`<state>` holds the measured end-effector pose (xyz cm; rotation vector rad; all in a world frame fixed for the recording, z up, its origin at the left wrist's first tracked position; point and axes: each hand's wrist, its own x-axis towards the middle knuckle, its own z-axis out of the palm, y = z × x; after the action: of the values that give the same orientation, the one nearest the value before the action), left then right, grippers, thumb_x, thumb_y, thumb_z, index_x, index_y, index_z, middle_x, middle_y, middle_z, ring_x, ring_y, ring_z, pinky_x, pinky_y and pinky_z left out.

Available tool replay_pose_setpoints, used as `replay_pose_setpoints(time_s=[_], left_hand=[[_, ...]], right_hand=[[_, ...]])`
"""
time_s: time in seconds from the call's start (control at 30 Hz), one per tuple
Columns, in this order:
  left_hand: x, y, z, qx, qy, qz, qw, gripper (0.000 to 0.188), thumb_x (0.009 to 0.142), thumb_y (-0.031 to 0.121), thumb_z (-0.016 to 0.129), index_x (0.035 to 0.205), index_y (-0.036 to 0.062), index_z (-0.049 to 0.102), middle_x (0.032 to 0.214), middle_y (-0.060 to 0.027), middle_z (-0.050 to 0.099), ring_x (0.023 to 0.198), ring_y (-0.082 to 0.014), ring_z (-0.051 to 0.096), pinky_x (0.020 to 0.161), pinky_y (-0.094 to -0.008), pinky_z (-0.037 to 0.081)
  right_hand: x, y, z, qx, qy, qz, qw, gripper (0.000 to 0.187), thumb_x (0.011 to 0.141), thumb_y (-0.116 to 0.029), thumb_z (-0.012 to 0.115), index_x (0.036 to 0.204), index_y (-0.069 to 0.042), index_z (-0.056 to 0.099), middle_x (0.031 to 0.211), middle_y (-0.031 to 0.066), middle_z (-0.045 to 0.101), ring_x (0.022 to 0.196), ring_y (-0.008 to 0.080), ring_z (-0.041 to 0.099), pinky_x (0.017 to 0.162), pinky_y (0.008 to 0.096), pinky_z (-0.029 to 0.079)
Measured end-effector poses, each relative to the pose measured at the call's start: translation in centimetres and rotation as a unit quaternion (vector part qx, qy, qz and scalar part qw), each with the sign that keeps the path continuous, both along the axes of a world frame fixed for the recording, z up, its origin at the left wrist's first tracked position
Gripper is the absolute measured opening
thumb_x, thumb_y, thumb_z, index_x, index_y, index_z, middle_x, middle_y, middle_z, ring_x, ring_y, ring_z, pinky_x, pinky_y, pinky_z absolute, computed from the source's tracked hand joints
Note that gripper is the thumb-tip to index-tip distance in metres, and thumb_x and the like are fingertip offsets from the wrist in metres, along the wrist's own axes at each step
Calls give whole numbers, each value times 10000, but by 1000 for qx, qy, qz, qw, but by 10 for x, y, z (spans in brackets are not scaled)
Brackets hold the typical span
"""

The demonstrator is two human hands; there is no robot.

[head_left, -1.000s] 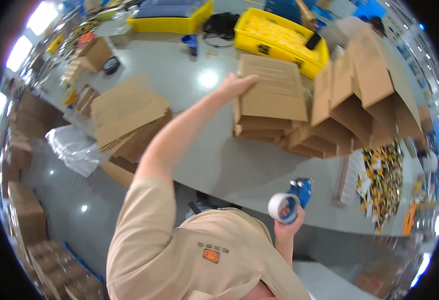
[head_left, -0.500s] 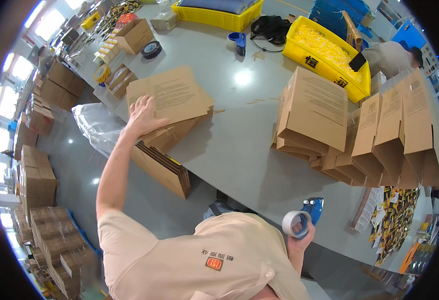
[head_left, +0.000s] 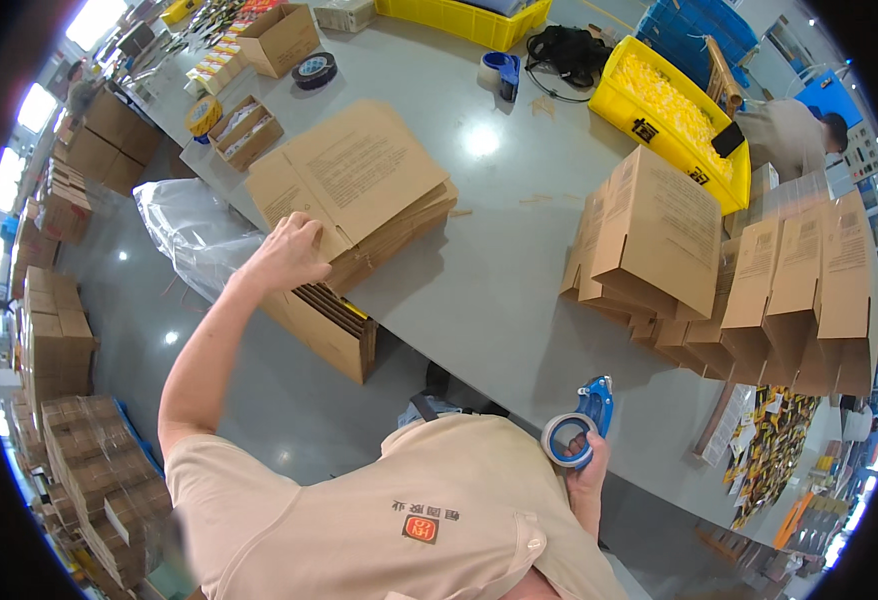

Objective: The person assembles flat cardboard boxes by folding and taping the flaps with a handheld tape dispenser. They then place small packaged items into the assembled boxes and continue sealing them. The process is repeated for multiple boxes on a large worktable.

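Note:
My left hand (head_left: 297,250) is at the near edge of the top flattened cardboard box (head_left: 359,170), its fingers bent and closed on that edge. More flattened boxes (head_left: 399,237) lie beneath it in a fanned stack on the table. My right hand (head_left: 589,468) grips a blue tape dispenser (head_left: 596,402) close to my body at the table's front edge. A roll of tape (head_left: 549,440) sits on the dispenser. Across the table to the right stand several opened cardboard boxes (head_left: 659,235), crowded in a row.
Below the table edge, more folded cardboard (head_left: 324,335) stands beside a clear plastic bag (head_left: 189,230). Farther back are a second tape dispenser (head_left: 502,75), a dark tape roll (head_left: 315,70), and a yellow bin (head_left: 659,95) of small yellow pieces. A person (head_left: 784,135) bends beyond the bin.
My left hand has slid toward me from the top of the stack to its near edge, its fingers curling. The tape dispenser in my right hand has turned and shifted slightly left.

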<state>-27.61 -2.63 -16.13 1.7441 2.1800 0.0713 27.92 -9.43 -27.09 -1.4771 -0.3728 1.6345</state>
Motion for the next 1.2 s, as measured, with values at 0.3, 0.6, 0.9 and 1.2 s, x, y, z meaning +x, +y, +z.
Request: replay_pose_setpoints(time_s=[0.3, 0.6, 0.9, 1.2], left_hand=[[-12, 12, -19, 46, 12, -35, 998, 244, 823, 81, 603, 1058, 20, 627, 1000, -171, 630, 982, -361, 628, 879, -434, 521], [97, -41, 102, 151, 170, -217, 949, 153, 757, 46, 635, 909, 64, 631, 848, -89, 550, 829, -268, 616, 711, -394, 529], [271, -42, 62, 85, -179, -339, 920, 132, 900, 82, 600, 1009, 48, 667, 735, -63, 574, 622, -238, 588, 563, -379, 480], [303, -13, 11, -218, -568, 66, 790, 761, 941, 383, 628, 1526, 55, 270, 855, -51, 581, 787, -135, 620, 820, -321, 550]], right_hand=[[-24, -25, 12, 78, 4, -59, 995, 362, 820, -205, 626, 1144, -58, 559, 760, -13, 465, 653, 85, 477, 557, 238, 415], [10, -7, 32, 225, -61, -88, 968, 341, 848, -123, 569, 1172, -20, 553, 900, 42, 555, 730, 113, 513, 663, 270, 444], [25, 85, 57, 328, -114, -157, 925, 366, 821, -139, 671, 1138, -22, 530, 899, 35, 557, 730, 116, 534, 652, 258, 450], [16, 93, -8, 259, -195, -62, 944, 490, 787, -213, 741, 1159, 36, 542, 980, 75, 586, 890, 147, 537, 822, 295, 458]])
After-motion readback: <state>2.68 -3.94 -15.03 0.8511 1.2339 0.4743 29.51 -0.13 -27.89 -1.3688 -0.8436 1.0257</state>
